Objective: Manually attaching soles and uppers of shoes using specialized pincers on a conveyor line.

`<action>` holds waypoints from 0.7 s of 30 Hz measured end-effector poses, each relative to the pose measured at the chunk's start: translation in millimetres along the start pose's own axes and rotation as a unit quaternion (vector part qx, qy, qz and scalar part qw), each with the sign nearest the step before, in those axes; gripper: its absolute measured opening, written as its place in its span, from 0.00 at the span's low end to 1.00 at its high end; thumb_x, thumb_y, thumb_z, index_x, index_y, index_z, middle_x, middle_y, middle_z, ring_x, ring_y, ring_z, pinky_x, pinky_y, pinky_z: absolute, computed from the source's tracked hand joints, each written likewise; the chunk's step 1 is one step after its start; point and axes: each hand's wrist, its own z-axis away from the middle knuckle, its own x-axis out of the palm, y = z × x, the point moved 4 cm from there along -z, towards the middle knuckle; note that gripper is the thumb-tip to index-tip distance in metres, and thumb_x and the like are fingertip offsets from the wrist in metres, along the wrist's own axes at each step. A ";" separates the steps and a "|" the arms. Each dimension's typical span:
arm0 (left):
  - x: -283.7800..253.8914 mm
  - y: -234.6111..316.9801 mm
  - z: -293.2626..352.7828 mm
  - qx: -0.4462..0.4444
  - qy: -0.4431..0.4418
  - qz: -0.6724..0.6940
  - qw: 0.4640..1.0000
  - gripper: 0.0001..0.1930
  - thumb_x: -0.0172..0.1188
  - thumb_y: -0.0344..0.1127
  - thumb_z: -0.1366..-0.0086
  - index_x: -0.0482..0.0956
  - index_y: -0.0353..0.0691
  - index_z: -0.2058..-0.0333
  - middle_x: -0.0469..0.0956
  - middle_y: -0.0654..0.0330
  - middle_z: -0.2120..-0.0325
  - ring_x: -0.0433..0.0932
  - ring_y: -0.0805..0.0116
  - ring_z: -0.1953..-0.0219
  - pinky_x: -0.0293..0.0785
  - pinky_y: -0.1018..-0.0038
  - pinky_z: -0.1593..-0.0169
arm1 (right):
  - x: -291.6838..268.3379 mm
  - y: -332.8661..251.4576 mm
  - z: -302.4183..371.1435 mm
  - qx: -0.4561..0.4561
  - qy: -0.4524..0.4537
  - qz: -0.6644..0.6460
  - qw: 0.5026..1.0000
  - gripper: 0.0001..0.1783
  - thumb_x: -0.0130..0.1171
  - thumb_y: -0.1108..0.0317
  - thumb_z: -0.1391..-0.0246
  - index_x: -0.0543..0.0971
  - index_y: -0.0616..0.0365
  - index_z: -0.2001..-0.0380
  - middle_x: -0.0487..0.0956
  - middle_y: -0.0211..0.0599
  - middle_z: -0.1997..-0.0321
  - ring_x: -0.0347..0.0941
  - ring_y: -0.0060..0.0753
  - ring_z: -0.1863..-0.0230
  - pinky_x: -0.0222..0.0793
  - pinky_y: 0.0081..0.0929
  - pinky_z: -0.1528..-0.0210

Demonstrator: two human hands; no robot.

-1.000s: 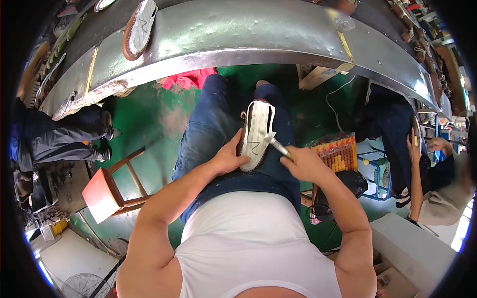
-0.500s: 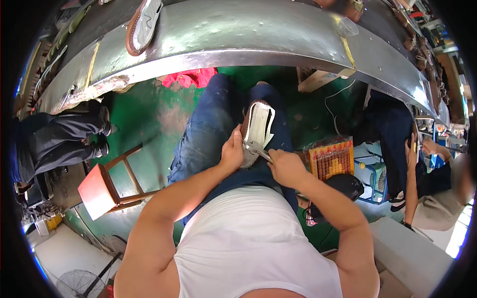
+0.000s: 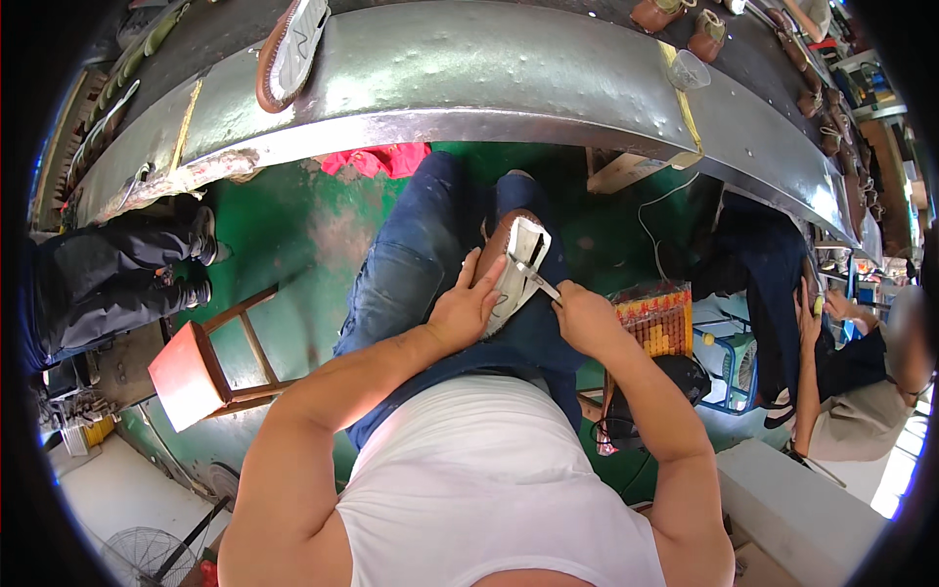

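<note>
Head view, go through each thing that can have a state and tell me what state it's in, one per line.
shoe: sole up on the lap, steadied
left hand: closed on the shoe's side
right hand: gripping a thin metal tool
metal tool: tip laid against the sole
second shoe: lying sole up on the metal bench
red stool: standing, unoccupied

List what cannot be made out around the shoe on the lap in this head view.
- Upper of the brown shoe with a white sole: turned away from the camera and covered by the left hand.
- Handle of the thin metal tool: closed inside the right hand, so its kind is unclear.
- Lap beneath the shoe: hidden by the shoe and both hands.
- Brown shoes on the metal workbench: small, bent at the top rim.
</note>
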 end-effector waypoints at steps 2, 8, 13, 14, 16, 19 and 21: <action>-5.7 6.0 -4.0 -0.007 -0.066 -0.021 0.998 0.29 0.43 0.42 0.28 0.51 0.54 0.30 0.48 0.35 0.33 0.75 0.31 0.53 0.74 0.53 0.46 | -14.0 12.3 -7.0 0.027 -0.096 -0.075 0.992 0.13 0.57 0.64 0.42 0.73 0.65 0.61 0.79 0.55 0.67 0.78 0.55 0.62 0.74 0.45 0.61; -17.9 21.3 -13.9 0.015 -0.119 -0.064 0.991 0.29 0.45 0.43 0.28 0.51 0.57 0.30 0.49 0.32 0.34 0.78 0.31 0.60 0.77 0.52 0.51 | -27.4 -7.4 -24.7 0.009 0.070 -0.261 0.963 0.19 0.51 0.57 0.36 0.72 0.67 0.65 0.78 0.62 0.69 0.75 0.65 0.63 0.70 0.49 0.60; -21.1 7.3 1.5 0.075 -0.070 0.027 0.994 0.38 0.55 0.36 0.33 0.46 0.45 0.29 0.49 0.36 0.32 0.68 0.37 0.40 0.64 0.62 0.36 | -8.3 0.6 -23.8 -0.004 -0.009 -0.115 0.993 0.23 0.48 0.52 0.35 0.73 0.66 0.66 0.78 0.62 0.70 0.75 0.66 0.64 0.70 0.49 0.60; -23.2 0.2 5.9 -0.021 -0.028 0.132 0.991 0.46 0.63 0.35 0.39 0.43 0.36 0.30 0.53 0.38 0.33 0.61 0.47 0.33 0.55 0.68 0.32 | -5.0 9.9 -19.2 0.021 -0.024 -0.185 0.982 0.23 0.49 0.52 0.35 0.73 0.66 0.67 0.78 0.58 0.72 0.76 0.63 0.67 0.71 0.46 0.62; -27.9 2.7 4.8 -0.094 -0.109 0.138 0.980 0.49 0.65 0.37 0.41 0.42 0.35 0.30 0.56 0.39 0.33 0.62 0.49 0.33 0.56 0.68 0.32 | -4.5 14.1 -7.6 0.088 -0.051 -0.309 0.946 0.22 0.50 0.52 0.35 0.74 0.64 0.67 0.79 0.46 0.76 0.77 0.42 0.74 0.72 0.35 0.68; -51.1 14.1 3.3 -0.171 -0.172 0.138 0.960 0.53 0.71 0.37 0.48 0.44 0.36 0.30 0.65 0.42 0.38 0.69 0.51 0.38 0.62 0.68 0.35 | 2.1 21.5 6.4 0.122 -0.010 -0.392 0.912 0.21 0.49 0.53 0.34 0.74 0.64 0.67 0.79 0.38 0.77 0.75 0.27 0.76 0.70 0.28 0.71; -86.7 33.0 -4.7 -0.116 -0.190 -0.045 0.974 0.50 0.70 0.35 0.50 0.51 0.38 0.31 0.73 0.44 0.44 0.76 0.51 0.45 0.68 0.67 0.40 | 7.0 29.1 14.9 0.130 0.022 -0.420 0.898 0.20 0.49 0.54 0.34 0.75 0.63 0.67 0.79 0.36 0.77 0.74 0.24 0.76 0.69 0.25 0.72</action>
